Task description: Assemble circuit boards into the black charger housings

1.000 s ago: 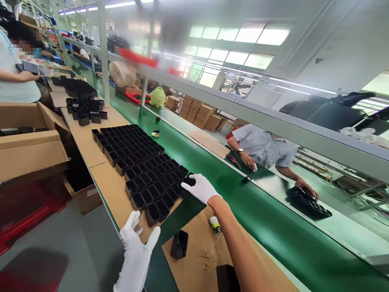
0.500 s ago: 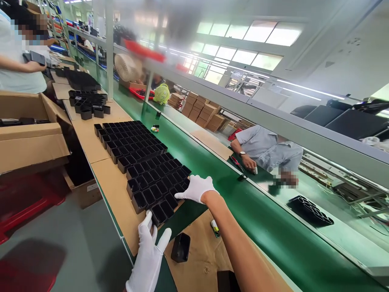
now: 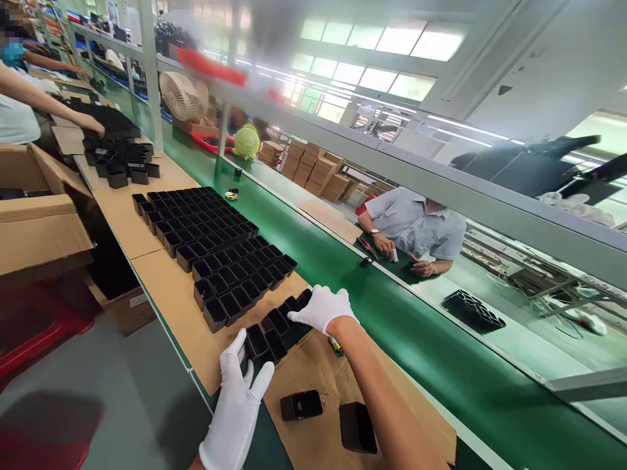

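Observation:
A short row of open black plastic boxes (image 3: 278,320) is pressed between my two white-gloved hands, apart from the larger block of boxes. My left hand (image 3: 240,391) has its fingers against the near-left end of the row, its thumb spread out. At the far-right end my right hand (image 3: 326,307) curls over the last box, thumb along the side. The large block of black boxes (image 3: 210,235) stands in tight rows on cardboard behind. Closer to me, a single black box (image 3: 301,405) and another black box (image 3: 357,427) lie on brown cardboard (image 3: 318,365).
A green conveyor belt (image 3: 406,339) runs along the right. Small electronic parts (image 3: 336,347) lie beside my right wrist. Across the belt sits a co-worker (image 3: 416,222); another person's arm (image 3: 73,117) reaches over boxes at far left. An open carton (image 3: 39,228) stands left.
Both hands have drawn the short row toward me, opening a gap from the block. The single box near me now lies turned, and the co-worker at left reaches toward the boxes.

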`<state>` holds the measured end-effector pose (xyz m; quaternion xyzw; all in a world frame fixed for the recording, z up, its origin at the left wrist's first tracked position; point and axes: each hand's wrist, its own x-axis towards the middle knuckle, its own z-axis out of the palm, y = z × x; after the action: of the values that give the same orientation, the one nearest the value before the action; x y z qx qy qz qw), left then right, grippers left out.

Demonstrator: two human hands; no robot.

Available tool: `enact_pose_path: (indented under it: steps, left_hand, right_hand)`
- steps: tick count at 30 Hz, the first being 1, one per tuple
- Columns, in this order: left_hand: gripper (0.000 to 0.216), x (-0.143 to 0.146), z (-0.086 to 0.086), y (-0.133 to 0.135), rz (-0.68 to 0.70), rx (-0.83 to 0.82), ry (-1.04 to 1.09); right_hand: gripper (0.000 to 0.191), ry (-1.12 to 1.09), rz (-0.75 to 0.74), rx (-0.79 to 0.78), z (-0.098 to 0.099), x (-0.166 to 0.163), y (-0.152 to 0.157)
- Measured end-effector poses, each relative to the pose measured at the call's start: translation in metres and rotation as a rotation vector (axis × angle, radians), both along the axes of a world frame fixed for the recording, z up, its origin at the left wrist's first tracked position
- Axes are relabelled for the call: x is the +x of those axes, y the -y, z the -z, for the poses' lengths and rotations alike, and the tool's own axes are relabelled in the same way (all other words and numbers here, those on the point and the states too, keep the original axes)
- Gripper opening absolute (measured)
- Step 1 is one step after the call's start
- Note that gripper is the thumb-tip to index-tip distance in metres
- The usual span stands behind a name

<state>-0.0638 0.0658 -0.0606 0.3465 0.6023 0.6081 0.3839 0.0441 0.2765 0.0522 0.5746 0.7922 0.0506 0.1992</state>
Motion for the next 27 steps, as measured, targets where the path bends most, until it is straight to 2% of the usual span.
enact_pose_path:
  steps: [3, 6, 8, 13, 16, 21, 27]
  left_hand:
    - [0.063, -0.009, 0.004, -0.004, -0.015, 0.009, -0.178]
    - [0.082, -0.02, 0.004, -0.014, -0.031, 0.024, -0.342]
    - [0.093, -0.023, 0.002, -0.022, -0.016, 0.031, -0.427]
    - [0.104, -0.025, -0.005, -0.043, 0.059, 0.012, -0.574]
    - [0.099, -0.028, -0.011, -0.055, 0.135, 0.014, -0.629]
    - [0.071, -0.036, -0.017, -0.066, 0.282, 0.034, -0.715]
    - [0.087, -0.044, -0.022, -0.081, 0.414, 0.081, -0.797]
  right_hand:
    - [0.047, -0.014, 0.006, -0.005, -0.006, 0.004, 0.01]
    - [0.051, -0.03, 0.005, 0.002, -0.016, 0.004, 0.017]
    - [0.056, -0.042, 0.012, 0.013, -0.023, 0.005, 0.02]
    - [0.069, -0.062, 0.049, 0.013, -0.035, 0.018, 0.03]
    - [0.076, -0.07, 0.066, 0.002, -0.034, 0.029, 0.043]
    - [0.073, -0.091, 0.098, 0.032, -0.035, 0.047, 0.07]
    - [0.065, -0.104, 0.189, 0.083, -0.061, 0.086, 0.097]
